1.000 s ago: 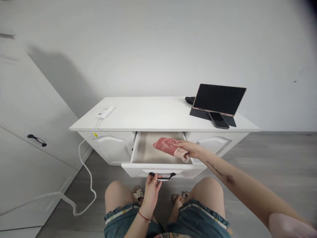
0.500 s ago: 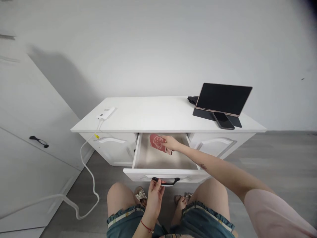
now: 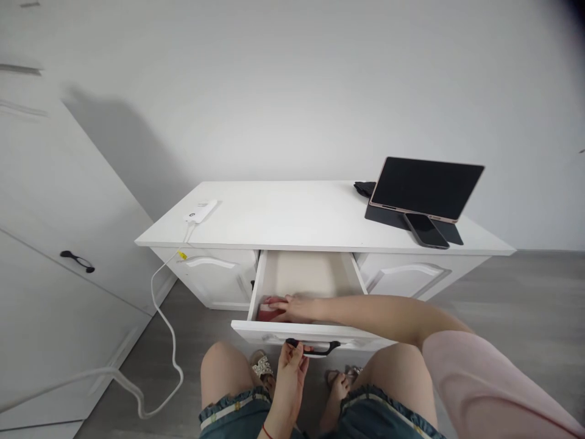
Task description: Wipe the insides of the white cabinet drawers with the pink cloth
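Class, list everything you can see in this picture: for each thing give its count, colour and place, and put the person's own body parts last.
cabinet: 1, white, against the wall
drawer: 1, white, pulled open at cabinet centre
drawer handle: 1, black, on drawer front
folded cloth: 1, red-pink, front left corner of drawer
tablet: 1, black screen, propped on cabinet right
phone: 1, black, flat before tablet
power bank: 1, white, cabinet left edge
cable: 1, white, hanging to floor
wardrobe: 1, white, far left
left hand: 1, fingers at drawer handle
right hand: 1, on folded cloth
knees: 2, bare, below drawer
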